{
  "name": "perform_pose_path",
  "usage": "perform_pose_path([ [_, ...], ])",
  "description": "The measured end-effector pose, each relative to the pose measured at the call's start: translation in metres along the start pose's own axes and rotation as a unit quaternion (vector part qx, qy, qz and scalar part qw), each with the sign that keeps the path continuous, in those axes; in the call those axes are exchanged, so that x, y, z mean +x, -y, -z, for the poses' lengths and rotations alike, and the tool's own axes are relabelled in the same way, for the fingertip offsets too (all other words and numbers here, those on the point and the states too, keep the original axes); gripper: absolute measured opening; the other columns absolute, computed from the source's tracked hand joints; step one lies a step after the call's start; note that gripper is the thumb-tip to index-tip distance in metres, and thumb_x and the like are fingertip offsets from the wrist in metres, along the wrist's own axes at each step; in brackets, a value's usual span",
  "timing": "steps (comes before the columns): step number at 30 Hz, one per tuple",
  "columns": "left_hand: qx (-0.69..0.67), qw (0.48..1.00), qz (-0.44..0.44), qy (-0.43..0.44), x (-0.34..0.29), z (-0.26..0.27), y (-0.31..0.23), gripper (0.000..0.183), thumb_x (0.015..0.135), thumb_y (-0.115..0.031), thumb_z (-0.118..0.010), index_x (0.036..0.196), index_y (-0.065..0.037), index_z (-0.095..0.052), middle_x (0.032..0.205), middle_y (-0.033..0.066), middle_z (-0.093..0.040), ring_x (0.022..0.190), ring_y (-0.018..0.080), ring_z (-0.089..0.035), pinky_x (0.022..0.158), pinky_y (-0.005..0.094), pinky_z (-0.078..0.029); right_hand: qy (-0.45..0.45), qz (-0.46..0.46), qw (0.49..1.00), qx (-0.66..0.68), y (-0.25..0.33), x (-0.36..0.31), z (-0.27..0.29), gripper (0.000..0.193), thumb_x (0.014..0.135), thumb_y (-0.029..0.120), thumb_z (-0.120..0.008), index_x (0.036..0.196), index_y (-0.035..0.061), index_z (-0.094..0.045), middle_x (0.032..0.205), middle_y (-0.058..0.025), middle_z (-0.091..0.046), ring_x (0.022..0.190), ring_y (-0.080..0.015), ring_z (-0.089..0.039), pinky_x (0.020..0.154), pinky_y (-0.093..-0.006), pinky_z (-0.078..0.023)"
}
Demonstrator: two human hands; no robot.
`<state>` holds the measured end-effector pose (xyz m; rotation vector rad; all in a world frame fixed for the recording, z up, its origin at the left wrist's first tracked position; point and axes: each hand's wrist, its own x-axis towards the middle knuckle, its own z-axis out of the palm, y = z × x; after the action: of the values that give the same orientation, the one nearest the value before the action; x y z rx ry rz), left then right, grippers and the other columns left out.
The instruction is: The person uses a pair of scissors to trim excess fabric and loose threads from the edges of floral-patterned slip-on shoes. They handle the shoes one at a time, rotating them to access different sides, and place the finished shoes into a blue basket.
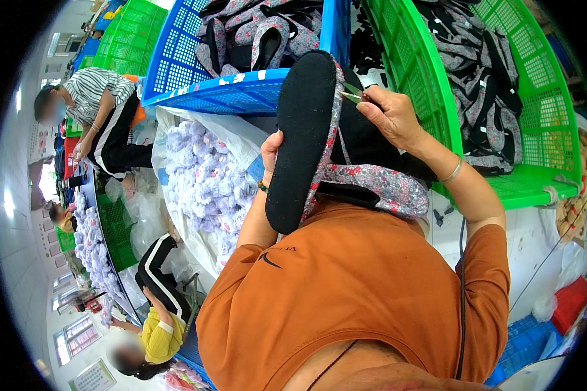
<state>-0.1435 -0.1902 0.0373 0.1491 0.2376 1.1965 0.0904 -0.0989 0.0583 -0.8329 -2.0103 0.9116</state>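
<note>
My left hand (272,155) is closed on the edge of a slipper (303,140), held up with its black sole toward me and its grey-and-red floral side along the right edge. My right hand (392,116) grips a pair of small scissors (351,92), whose blades are at the floral edge near the slipper's upper end. Whether the blades touch the fabric I cannot tell. Another floral slipper (398,189) lies on my lap below my right hand, its dark opening showing.
A blue basket (209,94) ahead and a green basket (430,98) at right hold many floral slippers. At left stands a white sack (241,146) of fluffy pale-lilac pieces. Two people, one in a striped shirt (104,91) and one in a yellow top (160,335), sit by a long table.
</note>
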Motion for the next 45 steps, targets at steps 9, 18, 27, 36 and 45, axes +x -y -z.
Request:
perform_pose_path([
  [9, 0.001, 1.0, 0.006, -0.017, 0.001, -0.006, 0.007, 0.063, 0.076, -0.032, -0.058, 0.124, 0.008, -0.045, 0.116, 0.0255, -0.056, 0.101, 0.0353, -0.06, 0.091, 0.043, -0.048, -0.036, -0.02, 0.999, 0.022, 0.0, -0.003, -0.001, 0.033, 0.091, 0.033, -0.054, 0.083, 0.0007, -0.057, 0.068, -0.006, -0.05, 0.06, -0.014, -0.047, 0.056, -0.0267, -0.04],
  [18, 0.252, 0.962, -0.038, -0.103, -0.005, -0.027, -0.014, 0.054, 0.076, -0.024, -0.062, 0.119, 0.007, -0.049, 0.107, 0.0214, -0.061, 0.091, 0.0298, -0.063, 0.084, 0.0374, -0.051, -0.093, -0.018, 0.994, 0.061, -0.006, 0.003, -0.001, 0.036, 0.089, 0.035, -0.057, 0.078, 0.001, -0.059, 0.064, -0.0127, -0.051, 0.053, -0.0199, -0.049, 0.05, -0.0286, -0.039],
  [27, 0.537, 0.836, -0.042, -0.108, -0.016, -0.072, -0.019, 0.027, 0.077, -0.008, -0.068, 0.1, 0.004, -0.061, 0.089, 0.0059, -0.065, 0.075, 0.0098, -0.06, 0.069, 0.0232, -0.049, -0.032, 0.048, 0.998, -0.024, 0.008, 0.003, 0.006, 0.035, 0.085, 0.035, -0.062, 0.076, 0.0012, -0.057, 0.063, -0.0139, -0.051, 0.051, -0.0271, -0.05, 0.048, -0.0324, -0.039],
  [36, 0.717, 0.685, -0.07, -0.107, -0.013, -0.081, -0.008, 0.028, 0.076, -0.011, -0.07, 0.099, 0.002, -0.061, 0.086, 0.0032, -0.064, 0.074, 0.0074, -0.057, 0.067, 0.0224, -0.047, -0.034, 0.125, 0.989, -0.067, 0.024, 0.002, 0.005, 0.035, 0.082, 0.035, -0.065, 0.079, 0.0018, -0.056, 0.065, -0.0114, -0.054, 0.052, -0.0258, -0.053, 0.047, -0.0319, -0.041],
  [45, 0.274, 0.935, -0.145, -0.172, 0.052, -0.044, -0.031, 0.015, 0.083, -0.012, -0.063, 0.092, -0.004, -0.055, 0.083, 0.0051, -0.062, 0.072, 0.0146, -0.061, 0.063, 0.0262, -0.051, 0.023, 0.0, 0.995, 0.096, 0.002, 0.001, 0.0, 0.034, 0.084, 0.034, -0.064, 0.086, 0.0014, -0.054, 0.067, -0.0078, -0.048, 0.058, -0.0149, -0.044, 0.054, -0.0266, -0.038],
])
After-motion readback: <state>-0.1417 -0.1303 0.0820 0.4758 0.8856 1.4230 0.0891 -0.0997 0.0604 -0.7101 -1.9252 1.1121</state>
